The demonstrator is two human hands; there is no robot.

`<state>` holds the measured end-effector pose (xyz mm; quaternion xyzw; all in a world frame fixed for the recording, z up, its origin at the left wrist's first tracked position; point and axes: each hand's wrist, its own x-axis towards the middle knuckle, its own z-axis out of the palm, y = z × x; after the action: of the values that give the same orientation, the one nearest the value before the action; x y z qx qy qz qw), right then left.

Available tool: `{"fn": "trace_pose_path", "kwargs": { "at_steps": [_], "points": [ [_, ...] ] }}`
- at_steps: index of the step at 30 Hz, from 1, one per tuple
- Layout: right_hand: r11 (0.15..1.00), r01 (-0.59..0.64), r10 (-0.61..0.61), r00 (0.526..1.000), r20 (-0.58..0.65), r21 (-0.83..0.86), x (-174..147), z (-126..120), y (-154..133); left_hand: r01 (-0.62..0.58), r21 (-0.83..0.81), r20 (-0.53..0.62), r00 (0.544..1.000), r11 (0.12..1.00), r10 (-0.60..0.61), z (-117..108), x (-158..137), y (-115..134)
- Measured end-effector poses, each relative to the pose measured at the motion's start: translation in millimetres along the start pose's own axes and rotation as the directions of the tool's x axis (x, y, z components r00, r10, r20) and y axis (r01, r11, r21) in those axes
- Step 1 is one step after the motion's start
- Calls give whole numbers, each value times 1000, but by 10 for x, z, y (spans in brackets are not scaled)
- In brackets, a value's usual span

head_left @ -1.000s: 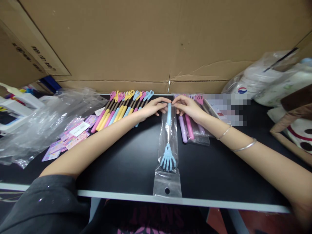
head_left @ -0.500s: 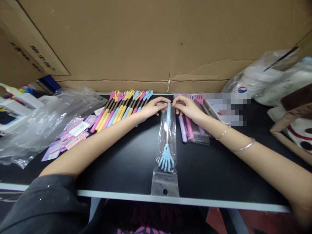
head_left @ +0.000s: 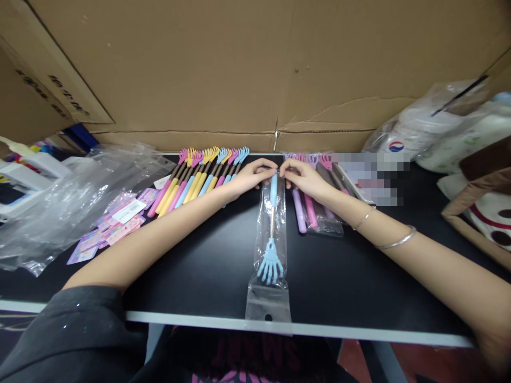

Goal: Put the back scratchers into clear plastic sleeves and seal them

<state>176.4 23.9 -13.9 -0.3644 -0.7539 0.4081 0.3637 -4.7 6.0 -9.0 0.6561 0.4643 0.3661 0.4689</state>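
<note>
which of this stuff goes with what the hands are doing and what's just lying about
Likely part of the job: blue back scratcher in its clear bag; row of scratchers; bagged scratchers; perhaps loose plastic bags and printed cards.

Apparently just lying about: lidded cup; brown-strapped item.

- Clear plastic sleeve (head_left: 279, 223): twelve-o'clock end covered by left hand (head_left: 253, 178) and right hand (head_left: 303, 178).
- White plastic device (head_left: 26, 175), ten o'clock: cut by left edge.
- Brown-strapped white bag (head_left: 485, 213), two o'clock: cut by right edge.
- Flat pale box (head_left: 359, 183), one o'clock: partly pixelated.
</note>
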Motion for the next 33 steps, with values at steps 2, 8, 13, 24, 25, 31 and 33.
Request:
{"fn": "trace_pose_path", "kwargs": {
  "at_steps": [2, 8, 13, 24, 25, 31, 33],
  "points": [
    [1000, 5, -5, 1000, 15, -6, -9, -5, -16, 2, -5, 3, 1000, 1000, -2, 2, -2, 5],
    [1000, 14, -14, 1000, 28, -5, -5, -23, 8, 5, -18, 1, 1000, 1000, -5, 6, 15, 2],
    [1000, 12, -12, 1000, 16, 15, 36, -39, 99, 9, -35, -2, 1000, 999, -9, 7, 36, -3],
    [999, 10, -9, 1000, -12, 34, -4, -27, 66, -5, -30, 23, 1000, 1000, 6, 3, 23, -10],
    [999, 6, -6, 1000, -11, 37, -3, -27, 70, -3, -34, 26, 1000, 999, 4, 5, 22, -9],
    [999, -14, 15, 1000, -8, 49, 11, -33, 94, -9, -46, 28, 1000, 999, 11, 8, 27, -9],
    [998, -18, 18, 1000, -6, 53, 10, -33, 88, -8, -54, 32, 999, 999, 9, 7, 31, -15]
  ]
}}
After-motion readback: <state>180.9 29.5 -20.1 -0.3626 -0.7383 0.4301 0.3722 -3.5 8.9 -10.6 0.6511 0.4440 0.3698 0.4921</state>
